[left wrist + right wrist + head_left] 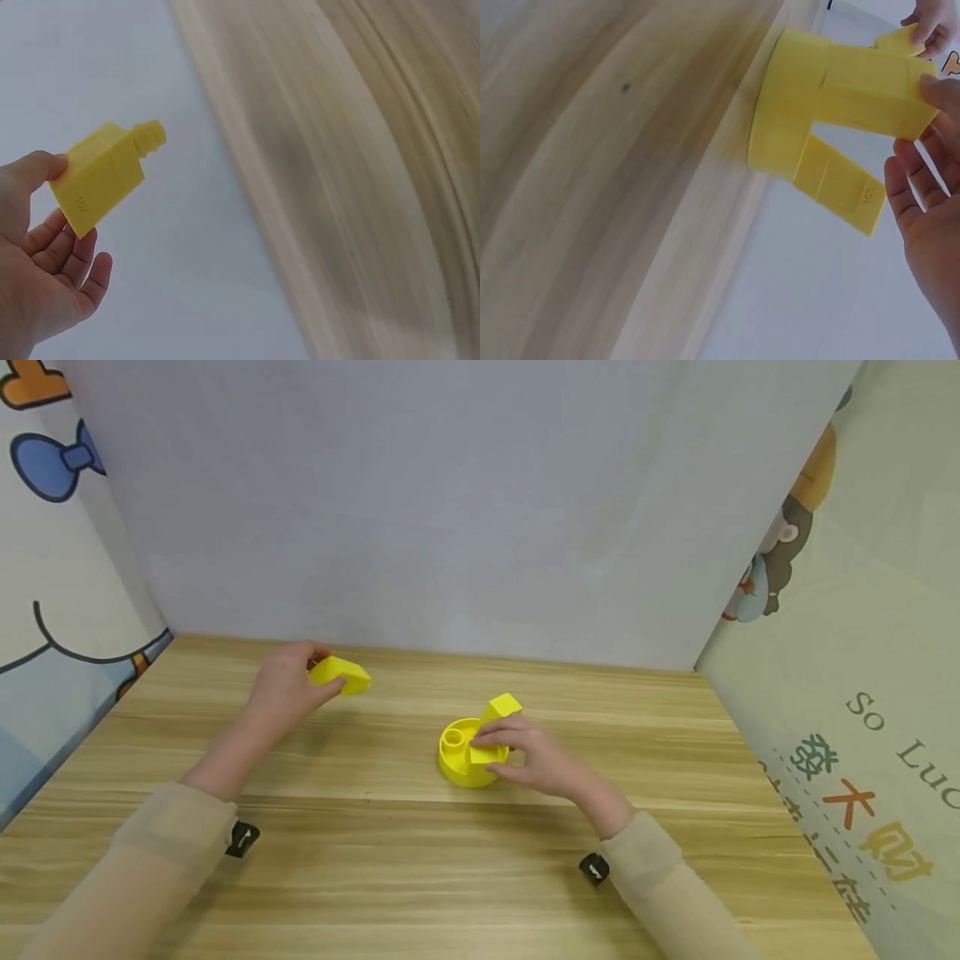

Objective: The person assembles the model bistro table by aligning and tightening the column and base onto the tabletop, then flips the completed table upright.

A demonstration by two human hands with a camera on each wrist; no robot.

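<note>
My left hand (281,685) holds a yellow block (97,180) above the table; a ridged, screw-like peg (150,136) sticks out of one end. Thumb and fingers pinch the opposite end. On the tabletop stands a round yellow base (453,770) with a raised ring socket (452,740) showing on its left. My right hand (540,760) pinches a second yellow block (877,86) that stands upright on the base. A third, slanting yellow block (840,184) rises from the base behind that hand. Where these two blocks join the base is hidden.
The wood-grain table (390,877) reaches back to a pale grey wall (420,510). Printed cloth panels (862,635) flank it on both sides. Each sleeve cuff has a small black device (242,839) beside it.
</note>
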